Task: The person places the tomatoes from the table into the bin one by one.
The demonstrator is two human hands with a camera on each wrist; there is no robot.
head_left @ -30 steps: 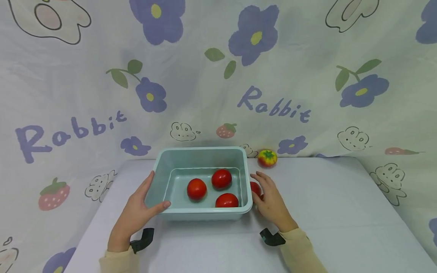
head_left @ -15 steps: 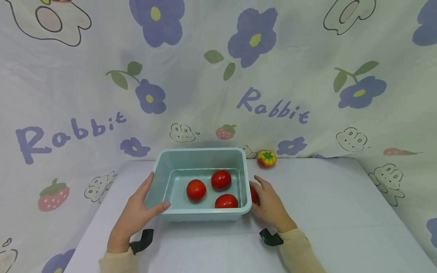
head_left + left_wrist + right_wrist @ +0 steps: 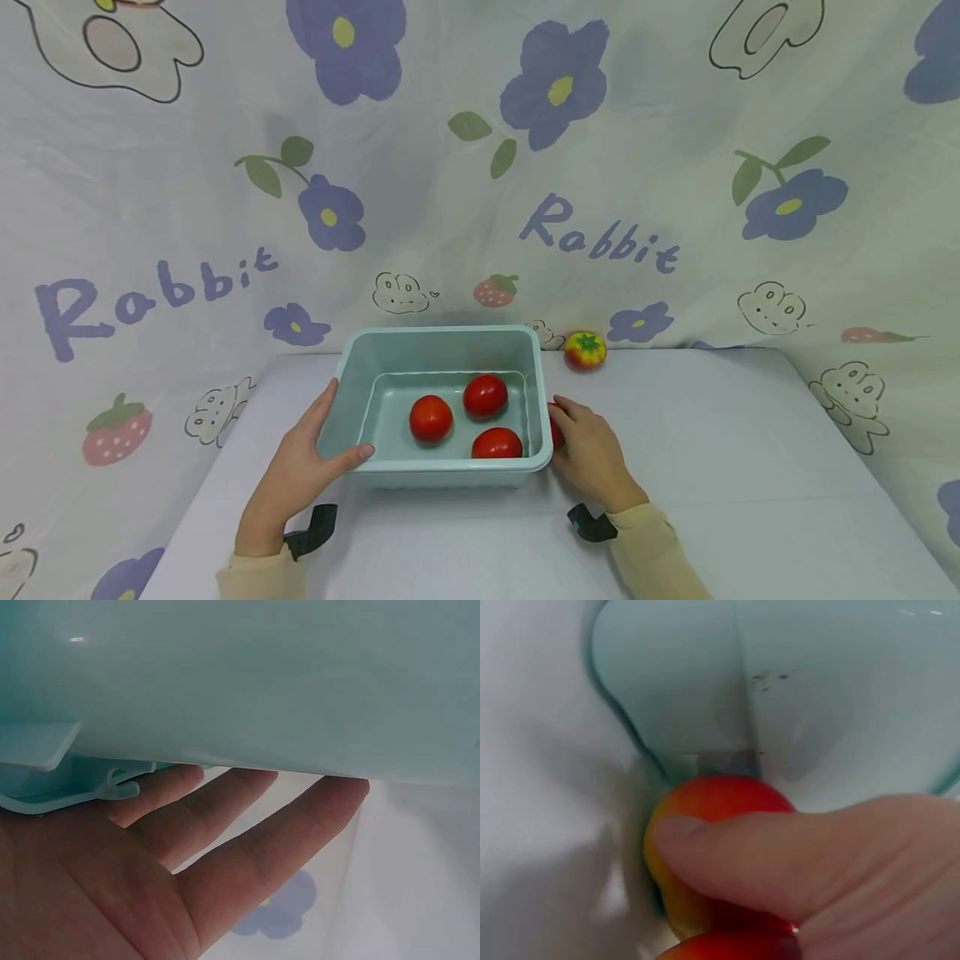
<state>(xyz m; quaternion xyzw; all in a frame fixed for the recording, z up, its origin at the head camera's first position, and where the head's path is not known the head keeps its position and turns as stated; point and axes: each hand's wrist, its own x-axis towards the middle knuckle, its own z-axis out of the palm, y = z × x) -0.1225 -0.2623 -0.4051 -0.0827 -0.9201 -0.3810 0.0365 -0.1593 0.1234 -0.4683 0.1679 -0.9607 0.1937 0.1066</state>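
Observation:
My left hand (image 3: 296, 479) lies against the left end of a pale blue-green plastic tub (image 3: 442, 465). Its thumb rests on the front rim; in the left wrist view the straight, spread fingers (image 3: 259, 862) touch the tub's outside. Low beside the tub's right wall, my right hand (image 3: 596, 454) holds a red-and-yellow round fruit (image 3: 727, 796), the thumb laid across it. A second red round fruit (image 3: 731, 947) shows just below that thumb. Inside the tub sit three tomatoes: one left of centre (image 3: 431, 419), one farther back (image 3: 485, 396), one near the front wall (image 3: 497, 443).
Behind the right hand, a yellow-and-red fruit with a green top (image 3: 585, 351) sits at the table's back edge. A white cloth (image 3: 712, 442) covers the table. A printed curtain (image 3: 450, 200) hangs directly behind it.
My right hand's fingers have closed in round the red-and-yellow fruit beside the tub, which is now more hidden. My left hand and the tub stay in place.

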